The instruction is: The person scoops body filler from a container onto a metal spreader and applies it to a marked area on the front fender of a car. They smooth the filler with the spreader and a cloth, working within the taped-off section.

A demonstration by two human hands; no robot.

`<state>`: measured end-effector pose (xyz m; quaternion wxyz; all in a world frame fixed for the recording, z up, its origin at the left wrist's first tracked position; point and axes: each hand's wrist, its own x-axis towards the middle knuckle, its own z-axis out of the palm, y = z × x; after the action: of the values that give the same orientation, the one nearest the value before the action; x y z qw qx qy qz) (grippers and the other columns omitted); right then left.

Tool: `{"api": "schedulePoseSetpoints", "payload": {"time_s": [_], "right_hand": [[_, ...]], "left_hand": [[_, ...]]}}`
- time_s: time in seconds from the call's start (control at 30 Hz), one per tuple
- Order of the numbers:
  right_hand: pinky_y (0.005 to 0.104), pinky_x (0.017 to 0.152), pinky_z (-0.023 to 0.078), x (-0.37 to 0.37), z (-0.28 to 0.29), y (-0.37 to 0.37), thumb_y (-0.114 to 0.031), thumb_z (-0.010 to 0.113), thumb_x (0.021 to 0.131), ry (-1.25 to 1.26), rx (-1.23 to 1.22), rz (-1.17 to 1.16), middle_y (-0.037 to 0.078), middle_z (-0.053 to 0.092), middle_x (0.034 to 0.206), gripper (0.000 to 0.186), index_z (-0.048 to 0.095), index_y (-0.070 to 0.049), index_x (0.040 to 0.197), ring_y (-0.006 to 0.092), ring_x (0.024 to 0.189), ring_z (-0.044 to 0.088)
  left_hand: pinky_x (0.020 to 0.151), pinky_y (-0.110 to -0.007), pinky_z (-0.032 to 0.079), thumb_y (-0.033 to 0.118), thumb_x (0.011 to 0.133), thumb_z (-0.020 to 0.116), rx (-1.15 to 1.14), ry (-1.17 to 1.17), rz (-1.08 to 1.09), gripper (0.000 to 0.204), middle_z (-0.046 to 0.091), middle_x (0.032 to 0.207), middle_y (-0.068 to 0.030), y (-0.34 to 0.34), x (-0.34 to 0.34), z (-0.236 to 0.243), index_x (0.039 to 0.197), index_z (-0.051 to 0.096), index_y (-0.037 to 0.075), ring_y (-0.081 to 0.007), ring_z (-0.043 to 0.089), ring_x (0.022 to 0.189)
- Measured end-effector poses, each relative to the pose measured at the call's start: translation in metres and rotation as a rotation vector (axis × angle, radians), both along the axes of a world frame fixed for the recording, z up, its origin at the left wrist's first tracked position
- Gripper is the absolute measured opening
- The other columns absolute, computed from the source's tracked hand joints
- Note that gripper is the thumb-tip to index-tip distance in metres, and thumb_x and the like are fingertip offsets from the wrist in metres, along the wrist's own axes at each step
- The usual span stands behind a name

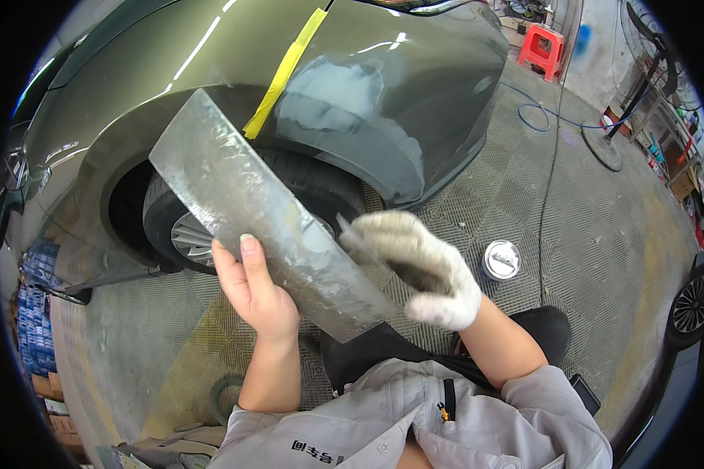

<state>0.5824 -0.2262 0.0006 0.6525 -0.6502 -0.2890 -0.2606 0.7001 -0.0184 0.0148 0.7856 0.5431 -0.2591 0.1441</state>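
Observation:
My bare left hand point(260, 301) grips a long grey metal plate point(238, 184) by its lower edge, thumb on the near face. The plate slants from upper left to lower right, with pale smears on its surface. My right hand point(438, 270), in a white knit glove, is closed round a thin flat scraper point(357, 241) at the plate's lower right part; motion blurs it, and whether it touches the plate is unclear. Beyond stands a dark green car point(203, 59) with pale filler patches point(336, 90) at its front corner and a yellow tape strip point(285, 74).
A lidded can point(501, 260) stands on the grated floor to my right. Behind the plate is the car's front wheel point(160, 207). A red stool point(541, 51), a blue hose point(536, 113) and a fan stand point(602, 148) are at the far right. Another car's wheel point(692, 309) edges the right side.

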Motion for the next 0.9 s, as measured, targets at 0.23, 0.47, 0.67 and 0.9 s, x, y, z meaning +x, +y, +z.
{"api": "schedulePoseSetpoints", "payload": {"time_s": [0.23,0.47,0.67,0.9], "right_hand": [[0.0507,0.123,0.043,-0.030,-0.013,-0.003,-0.033,0.086,0.089,0.229,-0.277,-0.321,0.026,0.050,0.163,0.074,0.065,-0.002,0.152,0.0407,0.151,0.050],[0.0414,0.112,0.056,-0.098,-0.035,-0.040,-0.002,0.060,0.089,0.655,0.677,-0.538,0.018,0.068,0.140,0.059,0.061,0.009,0.147,0.0300,0.133,0.067],[0.0311,0.073,0.056,-0.125,-0.036,-0.047,-0.015,0.063,0.099,0.726,0.549,-0.874,0.011,0.076,0.100,0.031,0.074,0.009,0.114,0.0153,0.083,0.069],[0.0297,0.065,0.049,-0.129,-0.018,-0.061,-0.026,0.075,0.104,0.891,0.126,-1.047,0.004,0.069,0.075,0.031,0.075,0.002,0.090,0.0053,0.072,0.057]], "left_hand": [[0.105,-0.030,0.048,0.016,0.119,0.051,0.039,-0.021,-0.090,0.029,0.066,0.131,-0.0081,-0.024,0.002,0.002,0.142,0.055,-0.002,-0.0127,0.060,0.116],[0.104,-0.031,0.048,0.017,0.120,0.051,0.034,-0.106,-0.170,0.028,0.067,0.130,-0.0085,-0.078,0.005,-0.007,0.140,0.056,-0.002,-0.0130,0.060,0.115],[0.101,-0.030,0.047,0.014,0.119,0.054,-0.015,-0.155,-0.272,0.020,0.065,0.123,-0.0073,-0.139,-0.002,-0.007,0.131,0.055,-0.002,-0.0118,0.057,0.109],[0.098,-0.029,0.049,0.013,0.119,0.055,0.027,-0.094,-0.382,0.017,0.067,0.120,-0.0079,-0.184,-0.033,-0.003,0.127,0.055,-0.002,-0.0116,0.060,0.108]]}}
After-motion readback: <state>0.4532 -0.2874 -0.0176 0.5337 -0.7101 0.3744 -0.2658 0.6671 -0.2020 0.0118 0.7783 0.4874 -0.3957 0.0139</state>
